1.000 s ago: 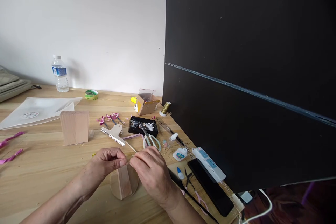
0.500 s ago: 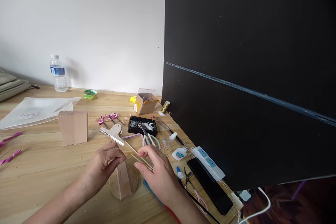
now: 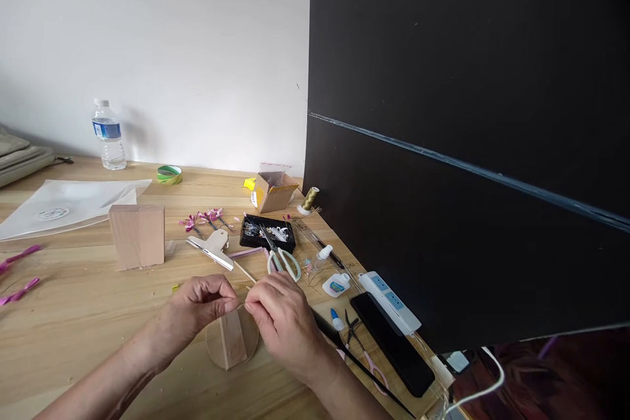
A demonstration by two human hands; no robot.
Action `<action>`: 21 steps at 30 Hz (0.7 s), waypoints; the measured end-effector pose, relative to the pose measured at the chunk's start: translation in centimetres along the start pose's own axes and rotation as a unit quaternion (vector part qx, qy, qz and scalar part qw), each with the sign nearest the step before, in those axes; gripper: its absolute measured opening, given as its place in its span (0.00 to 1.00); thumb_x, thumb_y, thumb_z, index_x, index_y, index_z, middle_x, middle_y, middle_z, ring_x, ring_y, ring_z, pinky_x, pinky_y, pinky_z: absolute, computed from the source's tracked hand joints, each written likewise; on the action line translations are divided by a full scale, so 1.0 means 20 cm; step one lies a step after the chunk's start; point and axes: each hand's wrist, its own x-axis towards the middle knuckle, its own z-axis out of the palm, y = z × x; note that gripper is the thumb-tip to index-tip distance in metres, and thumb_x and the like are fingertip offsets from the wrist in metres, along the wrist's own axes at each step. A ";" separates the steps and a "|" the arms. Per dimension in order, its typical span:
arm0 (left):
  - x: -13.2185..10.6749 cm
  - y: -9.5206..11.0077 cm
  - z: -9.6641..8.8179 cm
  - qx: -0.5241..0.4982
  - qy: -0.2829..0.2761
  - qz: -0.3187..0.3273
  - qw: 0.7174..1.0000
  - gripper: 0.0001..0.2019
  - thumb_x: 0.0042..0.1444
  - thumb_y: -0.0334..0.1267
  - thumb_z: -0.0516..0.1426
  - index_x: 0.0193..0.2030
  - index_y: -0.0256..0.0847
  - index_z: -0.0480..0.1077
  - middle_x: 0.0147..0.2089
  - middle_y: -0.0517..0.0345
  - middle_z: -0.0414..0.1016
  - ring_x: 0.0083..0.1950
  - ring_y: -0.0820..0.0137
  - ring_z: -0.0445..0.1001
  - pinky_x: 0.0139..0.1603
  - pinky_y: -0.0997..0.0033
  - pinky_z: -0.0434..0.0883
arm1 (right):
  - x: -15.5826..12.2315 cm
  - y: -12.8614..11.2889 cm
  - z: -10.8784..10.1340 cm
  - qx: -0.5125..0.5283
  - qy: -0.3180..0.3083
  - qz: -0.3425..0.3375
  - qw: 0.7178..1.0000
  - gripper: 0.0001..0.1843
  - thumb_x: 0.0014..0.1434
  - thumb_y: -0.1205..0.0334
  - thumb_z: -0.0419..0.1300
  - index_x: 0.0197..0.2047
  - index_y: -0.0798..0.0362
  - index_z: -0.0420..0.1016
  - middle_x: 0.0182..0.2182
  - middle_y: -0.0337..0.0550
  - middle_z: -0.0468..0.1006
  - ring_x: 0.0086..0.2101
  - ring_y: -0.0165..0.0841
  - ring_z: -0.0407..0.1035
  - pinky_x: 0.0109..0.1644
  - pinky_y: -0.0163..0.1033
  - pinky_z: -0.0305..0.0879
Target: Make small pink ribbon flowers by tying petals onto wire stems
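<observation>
A small wooden stand (image 3: 232,339), a pale upright slab on a round disc, sits on the bench (image 3: 83,315) at six o'clock in the view. Above its top edge the left hand (image 3: 199,305) and right hand (image 3: 280,315) meet, fingers of both pinched together on something too thin to make out; a wooden stick (image 3: 245,272) lies just beyond at twelve o'clock. The pinch looks best kept light and close to the slab's top, wrists low on the bench for steadiness. Scissors (image 3: 284,262) lie at one o'clock, a wooden block (image 3: 137,235) at ten.
</observation>
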 end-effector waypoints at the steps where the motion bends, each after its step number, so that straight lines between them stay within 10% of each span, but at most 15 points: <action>1: 0.00 -0.01 0.00 0.064 0.010 0.056 0.996 0.11 0.55 0.36 0.53 0.22 0.39 0.68 0.22 0.63 0.65 0.26 0.72 0.63 0.28 0.74 0.63 | 0.00 0.00 0.01 0.067 -0.013 0.072 0.995 0.09 0.55 0.69 0.51 0.24 0.53 0.63 0.22 0.37 0.65 0.27 0.31 0.58 0.35 0.38 0.53; 4: -0.01 -0.05 0.01 0.268 0.059 0.266 0.924 0.14 0.60 0.30 0.48 0.26 0.39 0.70 0.24 0.59 0.67 0.29 0.69 0.65 0.31 0.70 0.65 | 0.01 0.02 0.05 0.254 -0.063 0.267 0.927 0.07 0.50 0.65 0.53 0.22 0.52 0.60 0.20 0.34 0.61 0.24 0.29 0.57 0.30 0.36 0.53; 8: 0.00 -0.09 0.01 0.350 0.095 0.364 0.858 0.16 0.62 0.28 0.46 0.29 0.40 0.71 0.24 0.58 0.68 0.31 0.68 0.66 0.36 0.69 0.66 | 0.01 0.05 0.06 0.332 -0.101 0.311 0.885 0.09 0.53 0.59 0.51 0.23 0.52 0.60 0.19 0.35 0.62 0.22 0.28 0.59 0.28 0.35 0.58; 11: 0.02 -0.10 0.00 0.254 0.102 0.265 0.924 0.13 0.59 0.31 0.50 0.26 0.40 0.71 0.23 0.60 0.68 0.27 0.71 0.65 0.28 0.74 0.64 | -0.01 0.05 0.02 0.280 -0.055 0.284 0.916 0.08 0.55 0.59 0.52 0.29 0.53 0.65 0.25 0.39 0.68 0.28 0.31 0.64 0.35 0.38 0.61; 14: 0.02 -0.07 -0.01 0.079 0.062 0.087 0.991 0.12 0.54 0.37 0.53 0.21 0.40 0.69 0.21 0.63 0.66 0.24 0.73 0.64 0.26 0.75 0.62 | -0.03 0.03 -0.03 0.073 0.024 0.119 0.990 0.04 0.56 0.66 0.55 0.37 0.53 0.68 0.33 0.44 0.72 0.36 0.35 0.65 0.41 0.41 0.61; 17: 0.01 -0.01 0.00 -0.063 0.027 -0.049 0.996 0.11 0.51 0.40 0.56 0.21 0.39 0.68 0.20 0.66 0.64 0.25 0.74 0.61 0.29 0.74 0.61 | -0.03 0.01 -0.03 -0.085 0.033 -0.052 0.994 0.05 0.59 0.70 0.53 0.38 0.54 0.69 0.35 0.46 0.73 0.36 0.36 0.65 0.41 0.42 0.61; 21: 0.00 0.01 0.01 -0.105 0.009 -0.074 0.992 0.11 0.51 0.41 0.56 0.22 0.39 0.69 0.22 0.65 0.65 0.28 0.73 0.62 0.33 0.74 0.62 | -0.02 0.01 -0.01 -0.134 0.035 -0.101 0.985 0.08 0.61 0.70 0.52 0.31 0.53 0.69 0.28 0.42 0.74 0.30 0.34 0.64 0.37 0.40 0.60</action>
